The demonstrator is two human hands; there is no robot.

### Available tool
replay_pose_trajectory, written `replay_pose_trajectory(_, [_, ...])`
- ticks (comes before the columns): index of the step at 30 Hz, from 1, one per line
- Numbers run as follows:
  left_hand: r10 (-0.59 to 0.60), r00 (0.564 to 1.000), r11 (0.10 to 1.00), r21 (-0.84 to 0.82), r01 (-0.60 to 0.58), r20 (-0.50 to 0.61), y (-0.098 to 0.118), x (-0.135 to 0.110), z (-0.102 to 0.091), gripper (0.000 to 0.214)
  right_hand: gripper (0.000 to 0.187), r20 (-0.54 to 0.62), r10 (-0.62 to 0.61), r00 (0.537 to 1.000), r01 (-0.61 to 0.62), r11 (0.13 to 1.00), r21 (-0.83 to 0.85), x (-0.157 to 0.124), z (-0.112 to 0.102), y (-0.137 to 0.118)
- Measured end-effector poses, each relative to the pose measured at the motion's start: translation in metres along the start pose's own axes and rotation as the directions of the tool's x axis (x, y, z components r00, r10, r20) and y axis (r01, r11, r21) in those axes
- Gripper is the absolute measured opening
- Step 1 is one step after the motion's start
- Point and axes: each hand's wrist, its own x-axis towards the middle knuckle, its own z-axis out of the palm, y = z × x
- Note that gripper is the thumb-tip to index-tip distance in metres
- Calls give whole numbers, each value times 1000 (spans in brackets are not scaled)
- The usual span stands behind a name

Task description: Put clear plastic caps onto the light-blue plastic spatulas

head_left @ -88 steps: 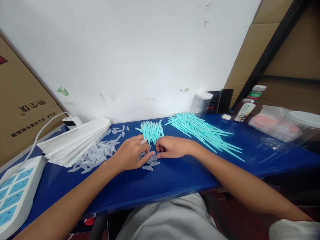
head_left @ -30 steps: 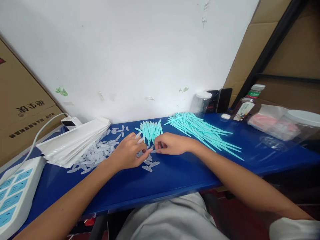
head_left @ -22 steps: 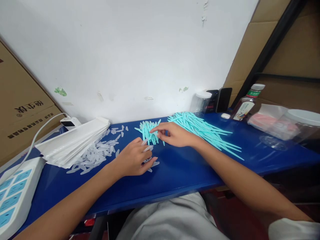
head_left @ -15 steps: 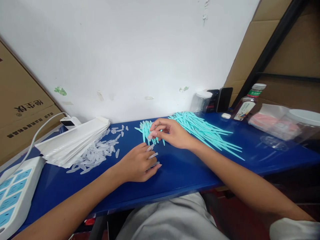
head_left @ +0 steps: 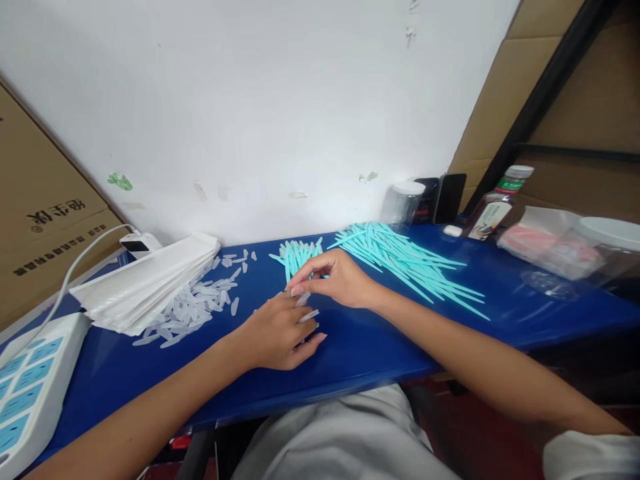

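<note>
Both forearms lie across the near edge of the blue surface (head_left: 360,353). L hand (head_left: 283,333) palm down, wrist low, thumb stuck out apart; its grip has at least 2 clear caps (head_left: 309,315) poking out b/w the fingers, any others hidden. R hand (head_left: 335,277) reaches over from the R, wrist bent, thumb & forefinger pinched at L hand's far fingers; can't tell if a cap is in that grip.

Power strip (head_left: 37,380) x1, near L. Cap pile (head_left: 187,310) L of the hands, too many to count, w/ a few strays beyond. White bags (head_left: 155,283) in 1 stack, no. unclear, partly over the cap pile. Teal sticks in 2 lots: short bunch (head_left: 299,257) w/ clear ends just beyond the hands, long pile (head_left: 395,257) to its R, both uncountable.

Containers, R side: 1 lidded jar (head_left: 607,233), contents unclear; 1 clear bag (head_left: 540,247) w/ pink stuff; 1 bottle (head_left: 495,207), dark contents; 1 more jar (head_left: 404,203) by the wall, see-through, white lid, next to 2 phones (head_left: 450,199) stood up
</note>
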Motion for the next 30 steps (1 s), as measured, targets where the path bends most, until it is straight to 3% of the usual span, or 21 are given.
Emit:
replay_pose_trajectory(4, [-45, 999, 996, 76, 45, -1, -11, -3, -7, 29, 30, -35, 12, 999, -13, 999, -50, 2, -7, 2])
replay_pose_trajectory(6, [-86, 996, 989, 123, 85, 3, -21, -5, -12, 28, 23, -42, 16, 999, -25, 973, -229, 1, -13, 2])
replay_pose_trajectory(8, [-122, 992, 981, 156, 120, 8, -32, -8, -18, 28, 13, 65, 68, 996, -35, 911, -412, -1, -18, 2])
replay_pose_trajectory(10, [-165, 986, 974, 157, 163, 5, -41, -10, -23, 30, 14, 259, 173, 950, -25, 871, -490, -4, -18, 3])
replay_pose_trajectory(12, [-189, 982, 971, 152, 186, 3, -46, -11, -25, 30, 24, 410, 260, 874, -16, 859, -512, -7, -13, 5])
replay_pose_trajectory(15, [-194, 981, 972, 136, 192, 2, -47, -11, -24, 30, 29, 491, 353, 796, -15, 823, -568, -9, -6, 7])
replay_pose_trajectory(18, [-187, 982, 976, 116, 184, 15, -44, -11, -23, 28, 22, 500, 409, 763, -70, 821, -566, -8, -12, 4])
replay_pose_trajectory(19, [-181, 983, 978, 111, 178, 15, -43, -10, -22, 27, 22, 483, 417, 770, -108, 831, -546, -8, -16, 2])
replay_pose_trajectory(21, [-162, 987, 981, 105, 161, 5, -41, -10, -22, 27, 21, 397, 382, 834, -162, 859, -486, -6, -28, -3])
replay_pose_trajectory(23, [-138, 990, 985, 101, 138, -11, -37, -8, -22, 27, 18, 256, 273, 927, -145, 893, -426, -5, -37, -9])
replay_pose_trajectory(25, [-111, 994, 990, 90, 112, -25, -33, -6, -21, 26, 17, 137, 142, 980, -81, 923, -377, -4, -39, -13])
replay_pose_trajectory(30, [-49, 997, 997, 61, 53, -64, -18, 0, -18, 21, 21, 72, -13, 997, 32, 962, -272, -5, -27, -14])
